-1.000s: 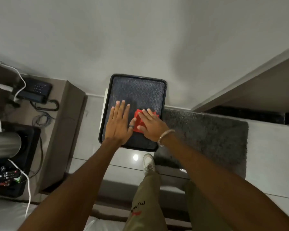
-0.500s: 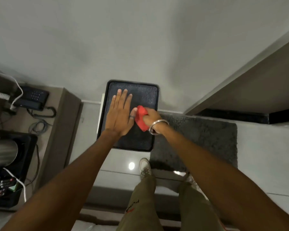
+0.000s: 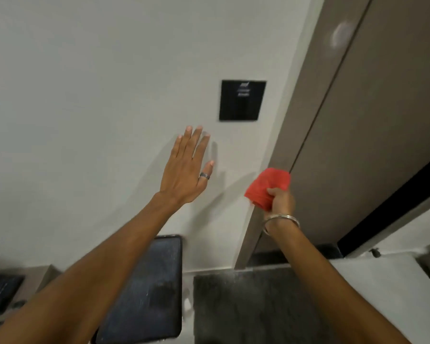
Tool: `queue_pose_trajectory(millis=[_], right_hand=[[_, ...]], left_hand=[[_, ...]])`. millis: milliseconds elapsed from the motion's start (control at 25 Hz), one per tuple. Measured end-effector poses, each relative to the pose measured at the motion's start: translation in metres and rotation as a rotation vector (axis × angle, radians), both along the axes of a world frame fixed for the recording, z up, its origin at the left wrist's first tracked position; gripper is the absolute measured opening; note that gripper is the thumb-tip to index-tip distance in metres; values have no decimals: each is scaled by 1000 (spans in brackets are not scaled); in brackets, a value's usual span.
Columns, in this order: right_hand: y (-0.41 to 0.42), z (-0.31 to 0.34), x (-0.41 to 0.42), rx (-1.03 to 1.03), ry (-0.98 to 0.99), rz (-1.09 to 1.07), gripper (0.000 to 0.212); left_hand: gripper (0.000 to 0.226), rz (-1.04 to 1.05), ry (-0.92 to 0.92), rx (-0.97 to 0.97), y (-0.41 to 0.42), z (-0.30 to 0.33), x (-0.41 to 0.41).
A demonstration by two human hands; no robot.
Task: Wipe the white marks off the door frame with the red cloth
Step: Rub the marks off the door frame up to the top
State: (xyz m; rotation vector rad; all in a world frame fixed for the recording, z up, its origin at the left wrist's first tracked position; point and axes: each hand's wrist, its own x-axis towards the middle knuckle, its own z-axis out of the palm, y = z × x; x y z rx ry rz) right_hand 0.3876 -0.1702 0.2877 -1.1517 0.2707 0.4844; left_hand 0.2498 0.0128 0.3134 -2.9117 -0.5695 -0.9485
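Note:
My right hand [image 3: 281, 201] grips the bunched red cloth [image 3: 267, 186] and holds it up in front of the brown door frame [image 3: 305, 100], at the frame's left edge. A whitish smudge [image 3: 339, 37] shows high on the frame, well above the cloth. My left hand [image 3: 186, 170] is raised flat with fingers straight and apart, close to the white wall [image 3: 97, 95] left of the frame; it holds nothing. The brown door [image 3: 372, 135] fills the space right of the frame.
A black switch panel [image 3: 242, 100] is on the wall just above my left hand. Below stand a black tray [image 3: 147, 291] on the floor and a dark mat [image 3: 253, 306] before the door. A dark gap [image 3: 392, 204] runs along the door's right.
My right hand picked the red cloth up off the black tray and rose to the door frame. My left hand left the tray and rose to the wall. The view tilted upward.

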Motion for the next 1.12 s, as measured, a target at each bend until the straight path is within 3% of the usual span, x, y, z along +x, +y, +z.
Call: queue_pose_trajectory(millis=[160,280,400,480,520,600,800,960,1120], right_hand=[[-31,74,49,27,-427,-239,68],[-34,129,76,34,-824,-294,73],[-22,166,113,-326,-1438,-332,78],[-11,167,129,-653,-1821,-227,72],[-5,162,132,-747,-1891,-153,71],[7,151,135,-741,-1876,-85,73],[37,148,132,-668,-1736,-260,65],[40,158,169,-760,-2037,-394,79],[42,173,176,-690,-1996,-437,77]], left_hand=[[67,-63,-111,176,-20,75,57],[67,-70,-196,244,-27,138,97],[68,-35,-255,277,-29,190,127],[67,-32,-272,314,-27,210,140],[67,-29,-282,348,-26,218,145],[66,-8,-311,414,-21,228,153],[67,85,-377,562,-8,256,178],[68,186,-445,624,4,275,199],[69,219,-480,676,9,274,208]])
